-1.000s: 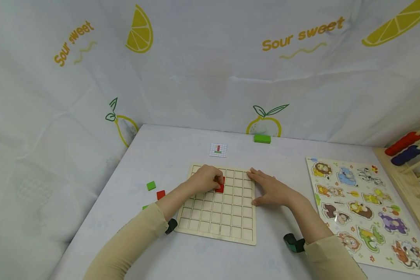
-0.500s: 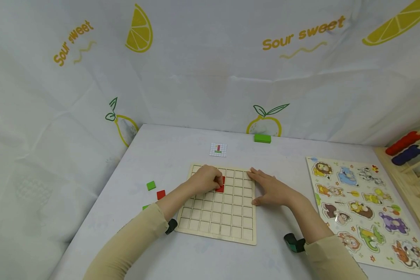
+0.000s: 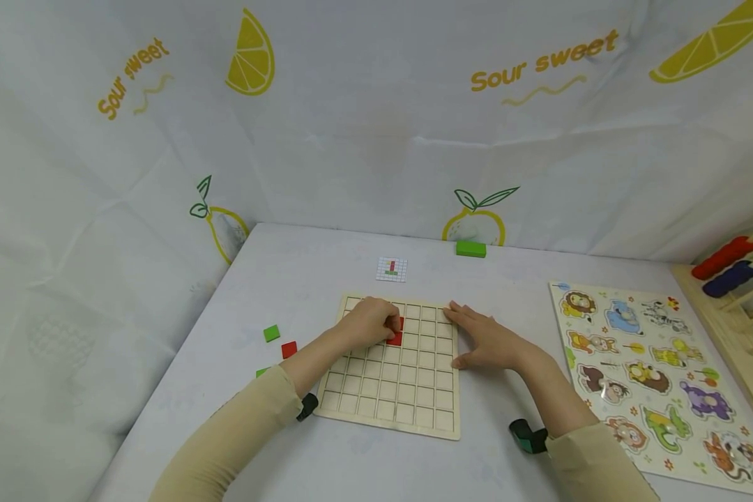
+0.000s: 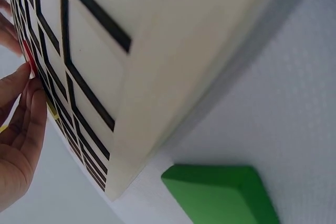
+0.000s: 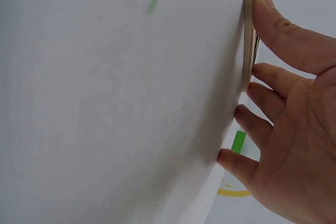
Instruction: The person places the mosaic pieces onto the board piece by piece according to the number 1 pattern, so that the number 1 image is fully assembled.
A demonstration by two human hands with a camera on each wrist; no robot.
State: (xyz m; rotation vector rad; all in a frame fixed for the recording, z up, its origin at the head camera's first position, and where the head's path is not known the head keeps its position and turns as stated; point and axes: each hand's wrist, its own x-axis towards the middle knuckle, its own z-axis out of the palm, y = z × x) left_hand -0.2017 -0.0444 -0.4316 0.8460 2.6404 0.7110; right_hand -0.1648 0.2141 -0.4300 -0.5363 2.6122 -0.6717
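In the head view, a pale wooden grid board (image 3: 388, 390) lies on the table. My left hand (image 3: 368, 322) reaches over its upper middle, thumb and fingers pinching a red square tile (image 3: 394, 339) down at the board. More red shows just behind the fingertips; my hand partly hides that spot. The left wrist view shows a yellowish piece (image 4: 52, 109) on the grid beside those fingers. My right hand (image 3: 486, 339) rests at the board's right edge, fingers spread, with thumb and forefinger touching its rim (image 5: 249, 35) in the right wrist view.
Left of the board lie a green tile (image 3: 271, 333), a red tile (image 3: 289, 349) and another green tile (image 3: 261, 371), partly hidden by my sleeve. Behind it are a pattern card (image 3: 392, 269) and a green block (image 3: 470, 249). An animal puzzle (image 3: 609, 359) and wooden bead frame (image 3: 749, 348) stand right.
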